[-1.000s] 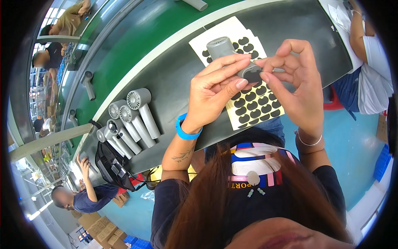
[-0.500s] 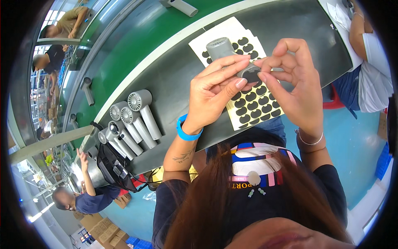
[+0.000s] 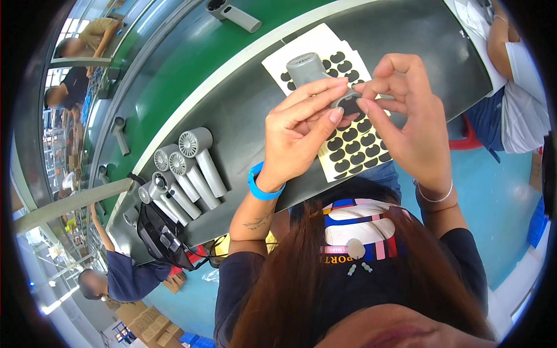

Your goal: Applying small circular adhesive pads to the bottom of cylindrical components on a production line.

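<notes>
My left hand is closed round a grey handheld fan, whose round grille head points away from me. The handle's end faces me, and a black sticker lies on it. My right hand has its thumb and index finger at the right edge of that sticker, while its other fingers are curled. Part of the handle is hidden behind my left fingers. Beneath both hands are pale sticker sheets with rows of black rounded stickers.
Several grey handheld fans lie in a group on the dark table at the left, beside a black bag. A green conveyor belt beyond carries more fans. Co-workers are at the left and far right.
Fans on the belt have shifted down and to the left. The co-worker at lower left has moved an arm toward the belt. My hands have hardly moved.
</notes>
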Motion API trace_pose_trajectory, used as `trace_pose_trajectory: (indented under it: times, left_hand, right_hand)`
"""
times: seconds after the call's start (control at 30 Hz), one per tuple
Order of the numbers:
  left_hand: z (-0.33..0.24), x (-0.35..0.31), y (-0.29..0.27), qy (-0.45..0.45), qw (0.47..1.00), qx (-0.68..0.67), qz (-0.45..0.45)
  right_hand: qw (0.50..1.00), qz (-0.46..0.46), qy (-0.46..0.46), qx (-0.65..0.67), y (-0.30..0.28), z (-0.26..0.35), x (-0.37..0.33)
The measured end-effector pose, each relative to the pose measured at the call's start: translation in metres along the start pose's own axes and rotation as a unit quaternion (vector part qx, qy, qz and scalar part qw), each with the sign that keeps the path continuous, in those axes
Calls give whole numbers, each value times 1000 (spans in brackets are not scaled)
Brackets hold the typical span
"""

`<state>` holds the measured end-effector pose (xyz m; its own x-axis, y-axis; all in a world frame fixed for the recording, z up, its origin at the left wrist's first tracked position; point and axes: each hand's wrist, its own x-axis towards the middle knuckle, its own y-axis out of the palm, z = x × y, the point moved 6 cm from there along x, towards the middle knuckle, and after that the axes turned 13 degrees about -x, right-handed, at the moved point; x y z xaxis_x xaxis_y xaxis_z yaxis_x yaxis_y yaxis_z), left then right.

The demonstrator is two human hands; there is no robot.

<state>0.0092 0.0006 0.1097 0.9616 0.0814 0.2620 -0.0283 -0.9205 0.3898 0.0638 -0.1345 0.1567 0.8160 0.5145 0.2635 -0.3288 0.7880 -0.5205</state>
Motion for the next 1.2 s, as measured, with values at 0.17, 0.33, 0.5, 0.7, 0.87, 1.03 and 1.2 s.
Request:
trace_pose_trajectory:
  times: [0.17,0.33,0.5,0.7,0.87,1.03,1.2]
  left_hand:
    - [0,-1,2,8,1000,2,1]
    - [1,-1,3,10,1000,14,7]
    - [0,-1,3,13,999,33,4]
    - [-8,-2,-8,9,999,16,-27]
    - [-24,-8,-31,-1,995,10,-96]
    - [-55,-14,-66,21,986,41,-159]
    - [-98,-5,-123,26,947,211,-242]
  right_hand:
    - [1000,-10,-4,-13,-1,2,-2]
    - [999,-20,-6,-39,-2,3,-3]
    - [981,-8,-43,-191,-2,9,-4]
    - [990,-15,-70,-123,0,-1,9]
    - [991,123,-6,57,28,-27,18]
    - [947,172,-167,-214,64,-49,12]
    - [882,232,-159,-378,95,-85,6]
